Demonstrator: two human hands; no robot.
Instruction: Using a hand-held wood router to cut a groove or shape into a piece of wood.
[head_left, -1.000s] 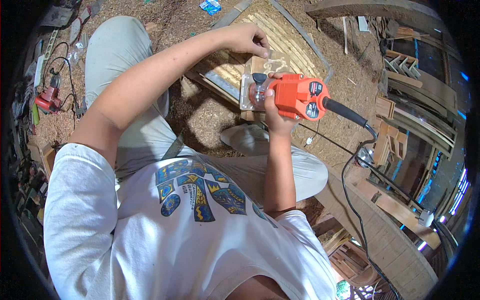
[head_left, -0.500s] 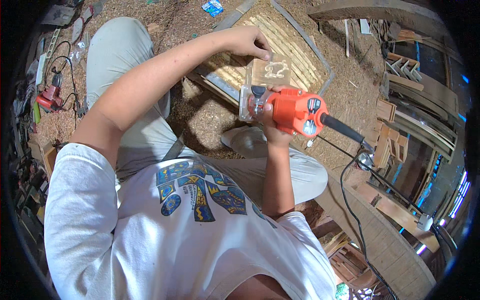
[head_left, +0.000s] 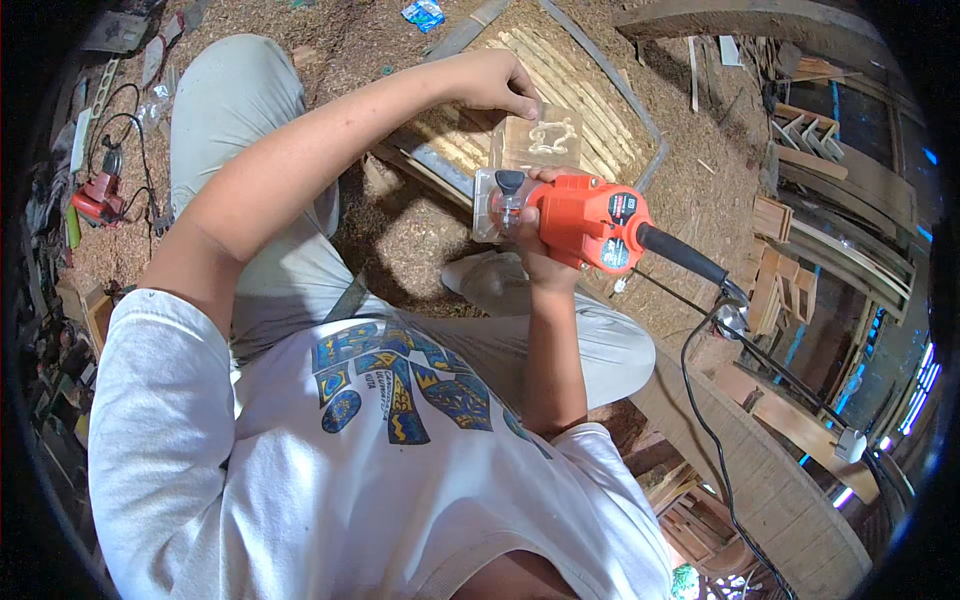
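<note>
Your right hand point(head_left: 549, 265) is closed around the orange router point(head_left: 575, 215), thumb on the near side and fingers over the far side. Your left hand point(head_left: 495, 80) is apart from it, reaching across with its fingers curled and their tips at the far edge of the wood block point(head_left: 535, 152); you cannot tell from here whether they pinch it or only press. The block sits over the slatted board point(head_left: 602, 120), ahead of the router and between your two hands. Your left hand is the nearer one, being right at the block, though your right fingertips come close to its near edge.

The router's long axis runs mostly left to right, slanting a little toward you at the right end. Its clear base plate point(head_left: 484, 215) and black knob point(head_left: 509, 183) point left, and the cord point(head_left: 690, 257) leaves on the right. The plate appears just beside the block's near edge (whether they touch is hidden from this angle). The block's top looks nearly square, so no long axis stands out; its sides sit askew to the diagonal slats, and a pale pattern point(head_left: 563, 128) marks its face.
</note>
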